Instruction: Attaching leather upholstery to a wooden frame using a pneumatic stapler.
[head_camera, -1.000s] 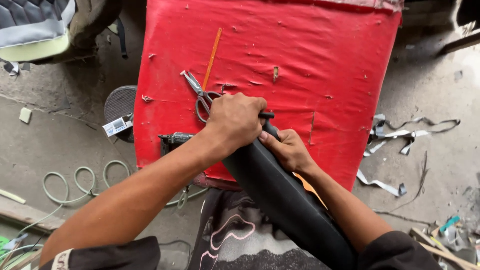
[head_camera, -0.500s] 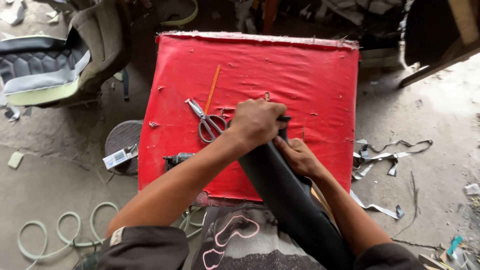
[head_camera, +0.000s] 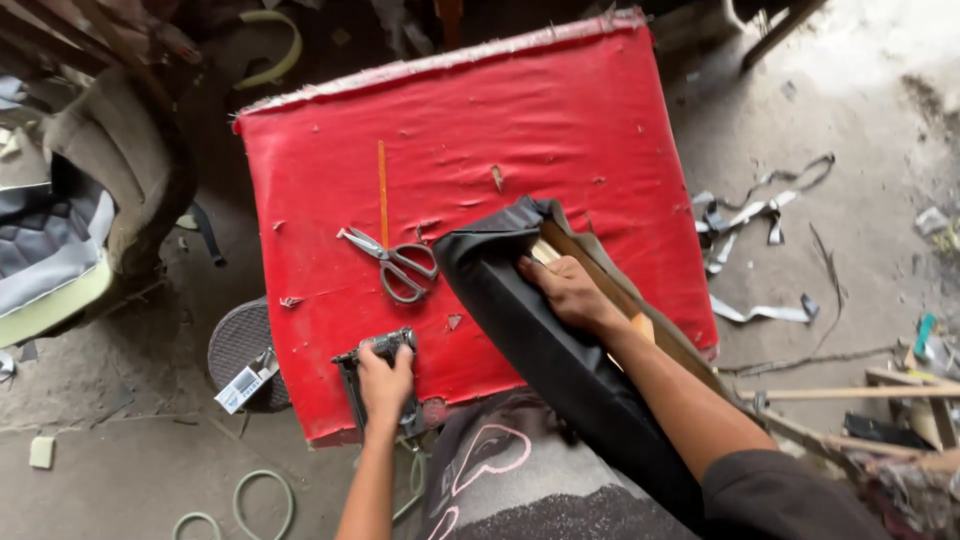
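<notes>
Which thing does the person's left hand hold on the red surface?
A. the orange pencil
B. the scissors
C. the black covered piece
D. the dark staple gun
D: the left hand grips the dark staple gun near the front edge, while the scissors lie untouched beside it.

Red table top, black cover, grey scissors.
</notes>
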